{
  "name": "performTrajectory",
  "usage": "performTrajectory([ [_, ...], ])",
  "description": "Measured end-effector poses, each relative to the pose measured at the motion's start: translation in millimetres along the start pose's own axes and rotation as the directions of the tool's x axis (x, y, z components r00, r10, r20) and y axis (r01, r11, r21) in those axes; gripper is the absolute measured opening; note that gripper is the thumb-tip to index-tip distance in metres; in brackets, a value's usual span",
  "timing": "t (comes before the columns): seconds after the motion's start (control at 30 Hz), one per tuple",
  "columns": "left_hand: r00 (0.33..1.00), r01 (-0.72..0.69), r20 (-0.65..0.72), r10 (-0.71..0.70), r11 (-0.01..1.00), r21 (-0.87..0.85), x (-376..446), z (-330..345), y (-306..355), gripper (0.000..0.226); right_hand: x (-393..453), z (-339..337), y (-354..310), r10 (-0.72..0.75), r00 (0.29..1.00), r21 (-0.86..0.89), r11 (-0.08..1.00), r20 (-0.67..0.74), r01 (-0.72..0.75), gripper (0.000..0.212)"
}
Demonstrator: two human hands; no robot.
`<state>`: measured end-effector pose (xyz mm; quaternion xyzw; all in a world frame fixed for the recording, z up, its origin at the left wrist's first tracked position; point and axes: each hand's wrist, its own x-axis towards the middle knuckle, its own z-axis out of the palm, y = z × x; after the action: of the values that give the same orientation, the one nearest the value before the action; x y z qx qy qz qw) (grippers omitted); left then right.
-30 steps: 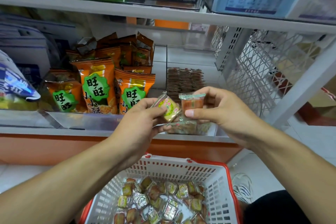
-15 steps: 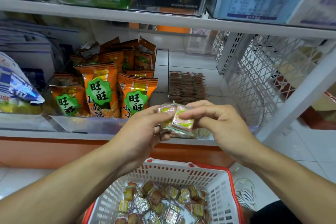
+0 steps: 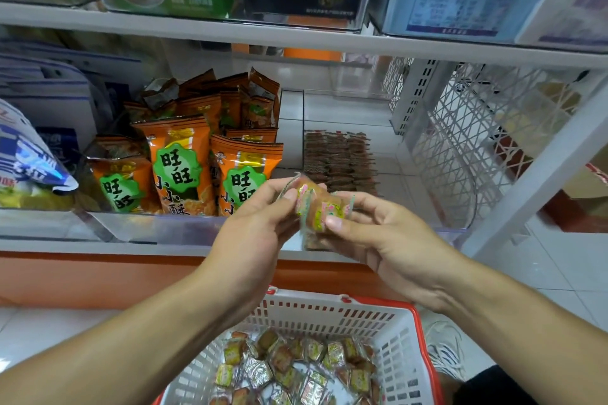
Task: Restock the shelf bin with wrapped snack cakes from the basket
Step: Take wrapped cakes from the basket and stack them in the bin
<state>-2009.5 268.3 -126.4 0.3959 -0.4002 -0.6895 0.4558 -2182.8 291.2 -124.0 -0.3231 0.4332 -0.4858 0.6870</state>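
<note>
Mid-frame, both hands — left hand (image 3: 253,233) and right hand (image 3: 378,240) — pinch wrapped snack cakes (image 3: 320,205) together above the basket (image 3: 329,312), lower centre.

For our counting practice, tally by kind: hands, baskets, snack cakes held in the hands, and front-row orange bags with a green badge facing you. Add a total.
Hands: 2 (left hand, right hand)
Basket: 1
Held snack cakes: 2
Front orange bags: 3
Total: 8
</note>
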Motion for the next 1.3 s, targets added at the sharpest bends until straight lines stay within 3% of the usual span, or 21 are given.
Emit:
performTrajectory([
  [0.13,0.999,-0.009,0.046,0.005,0.996,0.092,-5,4,-3,0.034,-1,4,2,0.01,0.999,-0.081,0.997,0.03,-0.007,0.04],
  [0.27,0.982,-0.176,0.0,0.191,0.905,0.387,-4,-1,4,0.042,2,-12,-29,-0.147,0.987,-0.259,0.958,-0.067,0.125,0.042],
  [0.37,0.963,-0.22,-0.031,0.267,0.85,0.478,-2,-7,4,0.049,4,-46,-64,-0.372,0.908,-0.718,0.684,-0.19,0.13,0.043],
  [0.43,0.969,-0.184,-0.053,0.241,0.847,0.498,3,-7,0,0.045,6,-68,-73,-0.362,0.908,-0.832,0.553,-0.21,0.028,0.043],
  [0.53,0.98,-0.149,-0.03,0.198,0.82,0.552,7,-7,-9,0.055,13,-83,-66,-0.259,0.943,-0.928,0.356,-0.209,-0.108,0.04],
  [0.7,0.986,-0.127,0.002,0.164,0.757,0.641,10,-7,-15,0.056,30,-85,-62,0.001,0.985,-0.949,0.268,-0.171,-0.165,0.032],
  [0.8,0.988,-0.119,0.002,0.155,0.748,0.653,12,-6,-17,0.059,35,-90,-61,0.114,0.985,-0.93,0.329,-0.131,-0.162,0.021],
  [0.9,0.989,-0.126,0.021,0.148,0.746,0.654,13,-7,-19,0.06,41,-95,-56,0.1,0.988,-0.925,0.351,-0.116,-0.144,0.014],
  [1.1,0.989,-0.132,0.038,0.145,0.72,0.682,13,-7,-25,0.06,49,-94,-55,0.005,0.998,-0.981,0.179,-0.07,-0.07,0.026],
  [1.3,0.988,-0.134,0.041,0.147,0.711,0.69,12,-6,-26,0.057,54,-97,-53,0.124,0.986,-0.952,0.271,-0.109,-0.14,0.02],
])
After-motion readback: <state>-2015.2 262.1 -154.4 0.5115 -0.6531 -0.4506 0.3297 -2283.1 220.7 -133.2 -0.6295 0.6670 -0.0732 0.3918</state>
